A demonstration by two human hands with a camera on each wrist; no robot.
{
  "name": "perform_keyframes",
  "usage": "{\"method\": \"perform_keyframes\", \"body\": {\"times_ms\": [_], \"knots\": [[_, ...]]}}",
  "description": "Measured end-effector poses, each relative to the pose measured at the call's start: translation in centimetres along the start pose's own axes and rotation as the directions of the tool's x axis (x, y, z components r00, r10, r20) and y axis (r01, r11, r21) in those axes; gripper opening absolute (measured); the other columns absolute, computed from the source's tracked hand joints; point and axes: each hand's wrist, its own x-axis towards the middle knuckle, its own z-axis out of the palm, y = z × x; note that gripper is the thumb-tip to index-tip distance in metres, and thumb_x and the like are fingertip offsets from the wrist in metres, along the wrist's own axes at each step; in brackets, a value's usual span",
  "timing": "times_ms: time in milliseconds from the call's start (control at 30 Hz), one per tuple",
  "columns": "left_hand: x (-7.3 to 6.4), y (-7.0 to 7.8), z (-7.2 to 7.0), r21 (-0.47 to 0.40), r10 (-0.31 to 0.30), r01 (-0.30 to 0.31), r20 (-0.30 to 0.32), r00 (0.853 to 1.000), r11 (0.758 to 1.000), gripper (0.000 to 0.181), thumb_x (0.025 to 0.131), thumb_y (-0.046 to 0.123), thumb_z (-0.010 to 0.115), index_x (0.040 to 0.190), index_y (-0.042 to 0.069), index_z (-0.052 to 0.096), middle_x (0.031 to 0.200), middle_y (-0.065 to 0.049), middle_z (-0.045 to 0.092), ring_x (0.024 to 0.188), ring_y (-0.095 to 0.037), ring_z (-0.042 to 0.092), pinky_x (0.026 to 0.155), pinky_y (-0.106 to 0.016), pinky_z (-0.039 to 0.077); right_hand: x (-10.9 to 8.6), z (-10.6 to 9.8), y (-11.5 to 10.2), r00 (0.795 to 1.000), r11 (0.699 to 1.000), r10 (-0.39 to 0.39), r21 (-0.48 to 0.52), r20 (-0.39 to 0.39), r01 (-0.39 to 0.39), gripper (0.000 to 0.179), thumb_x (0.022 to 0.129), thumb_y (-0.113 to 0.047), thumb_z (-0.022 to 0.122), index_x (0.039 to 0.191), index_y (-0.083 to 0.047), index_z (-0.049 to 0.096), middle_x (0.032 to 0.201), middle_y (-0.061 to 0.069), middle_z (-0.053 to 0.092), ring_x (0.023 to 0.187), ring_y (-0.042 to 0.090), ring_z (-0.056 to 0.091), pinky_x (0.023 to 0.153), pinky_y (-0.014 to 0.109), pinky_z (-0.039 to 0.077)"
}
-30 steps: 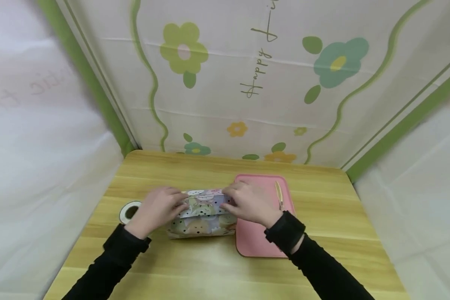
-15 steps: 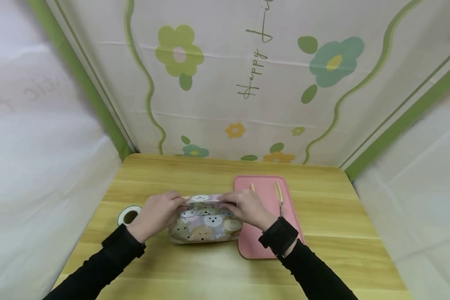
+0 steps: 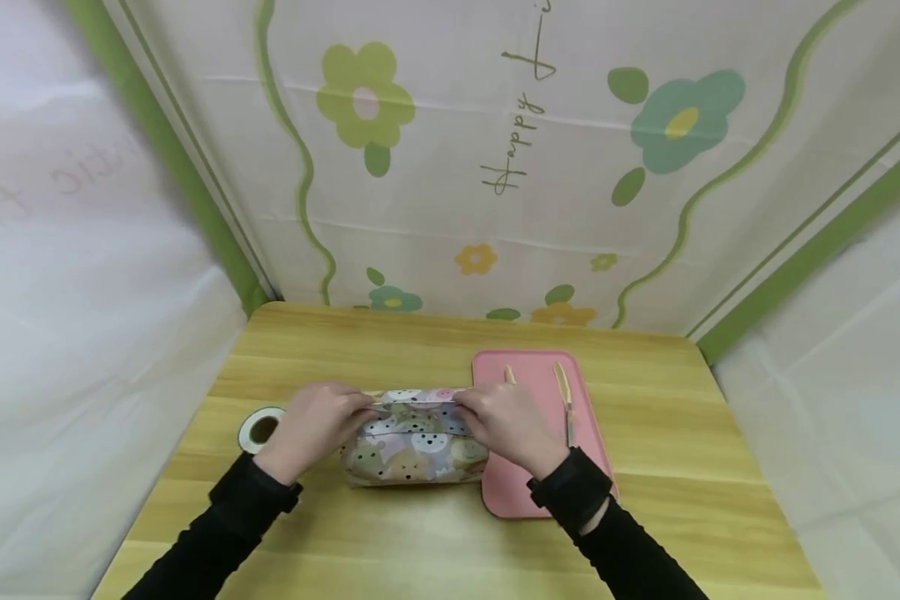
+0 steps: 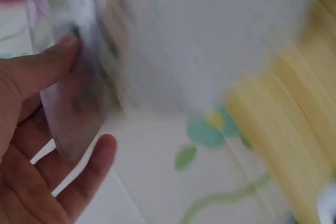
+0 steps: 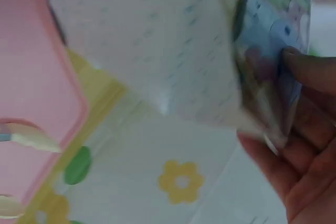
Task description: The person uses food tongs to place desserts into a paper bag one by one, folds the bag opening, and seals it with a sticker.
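Note:
A soft-looking packet (image 3: 416, 458) printed with cartoon animal faces lies near the middle of the table, its upper part folded into a band. My left hand (image 3: 318, 425) holds this band at its left end. In the left wrist view the thumb (image 4: 50, 66) presses the glossy front while fingers lie behind it. At the other end my right hand (image 3: 510, 421) pinches the band between thumb and fingers. The right wrist view shows the packet's pale side (image 5: 152, 45) with small bluish marks, blurred. What is inside the packet is hidden.
A pink tray (image 3: 513, 492) lies beside the packet on the right, partly under my right hand. It bears slim tools, one with a cream pointed end (image 3: 562, 383) and a grey shaft. Left of my left hand sits a white ring-shaped roll (image 3: 249, 433). A floral cloth (image 3: 435, 192) hangs behind the table.
The fold at the top has shifted, showing more of the packet's front below the band. My right hand has moved slightly right and down; the left hand keeps its hold. The view has shifted a little.

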Motion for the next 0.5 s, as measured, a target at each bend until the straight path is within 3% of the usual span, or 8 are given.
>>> {"method": "perform_keyframes", "body": {"times_ms": [67,167,267,367,500], "knots": [[0.9,1.2,0.7,-0.022,0.008,-0.008,0.012,1.0,1.0,0.015,0.081,0.016,0.083,0.093,0.011,0.077,0.084,0.0,0.07,0.074,-0.016,0.065,0.066,-0.033,0.053,0.7,0.8,-1.0,1.0,0.999,-0.027,-0.026,-0.001,0.027,0.008,0.087,-0.014,0.077,0.092,-0.009,0.074,0.084,0.0,0.07,0.074,0.013,0.065,0.065,0.031,0.053],[2.0,3.0,1.8,-0.022,0.033,-0.032,0.013,0.999,0.999,0.011,0.087,0.014,0.077,0.096,0.01,0.074,0.088,-0.003,0.068,0.081,-0.019,0.065,0.07,-0.035,0.053,1.6,2.2,-1.8,1.0,0.999,-0.025,0.026,0.003,0.025,0.007,0.089,-0.015,0.074,0.094,-0.01,0.073,0.088,0.0,0.071,0.078,0.014,0.066,0.069,0.031,0.053],[2.6,3.8,2.4,0.004,0.03,-0.03,-0.005,1.0,1.0,0.009,0.088,0.014,0.075,0.096,0.011,0.074,0.088,-0.004,0.067,0.083,-0.021,0.064,0.068,-0.036,0.053,1.7,2.8,-1.4,1.0,0.995,-0.014,0.099,-0.005,0.015,0.009,0.09,-0.014,0.074,0.098,-0.01,0.075,0.093,0.001,0.073,0.084,0.015,0.068,0.073,0.03,0.054],[2.6,3.3,2.2,0.013,0.042,-0.041,-0.011,0.999,0.999,0.01,0.085,0.016,0.079,0.094,0.012,0.075,0.086,-0.002,0.066,0.079,-0.018,0.064,0.063,-0.033,0.053,0.9,2.3,-0.3,1.0,0.981,-0.013,0.192,-0.01,0.014,0.016,0.089,-0.009,0.074,0.104,-0.009,0.075,0.099,0.003,0.073,0.09,0.015,0.068,0.076,0.03,0.054],[1.0,1.2,1.5,-0.003,0.075,-0.075,-0.034,0.997,0.997,0.01,0.082,0.015,0.082,0.089,0.011,0.076,0.081,0.002,0.065,0.071,-0.013,0.062,0.059,-0.028,0.051,-0.8,1.3,1.1,0.999,0.975,-0.006,0.223,-0.054,0.018,0.02,0.086,-0.006,0.077,0.106,-0.008,0.076,0.101,0.003,0.073,0.092,0.015,0.069,0.083,0.045,0.052]]}}
